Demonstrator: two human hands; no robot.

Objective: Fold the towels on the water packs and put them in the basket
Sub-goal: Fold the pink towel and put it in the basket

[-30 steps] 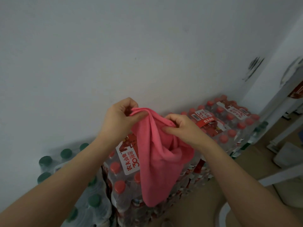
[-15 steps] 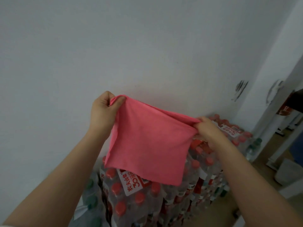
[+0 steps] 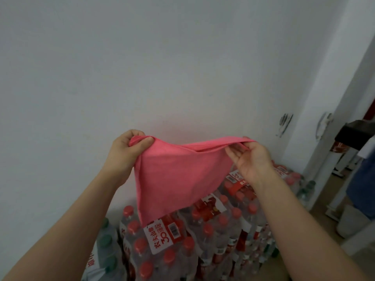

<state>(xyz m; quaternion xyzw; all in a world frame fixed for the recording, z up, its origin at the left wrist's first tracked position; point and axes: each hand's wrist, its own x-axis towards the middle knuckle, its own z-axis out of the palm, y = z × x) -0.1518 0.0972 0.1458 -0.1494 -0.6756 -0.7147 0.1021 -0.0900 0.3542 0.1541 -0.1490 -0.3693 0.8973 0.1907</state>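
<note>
Towel: I see the pink towel (image 3: 178,175) held up in the air above the water packs (image 3: 203,236), touching none of them, sagging to a point below my hands.
Left grip: my left hand (image 3: 126,153) is clamped on one top corner, thumb and fingers bunched round the cloth.
Right grip: my right hand (image 3: 251,157) pinches the other end of the top edge; its lower fingers look loose, though blur hides the contact.
Risk: I judge the right pinch thin, so a tug could free that corner onto the packs.
Fold risk: the edge runs doubled and twisted above the packs; folding now would set crooked.
Basket: not in view.
</note>
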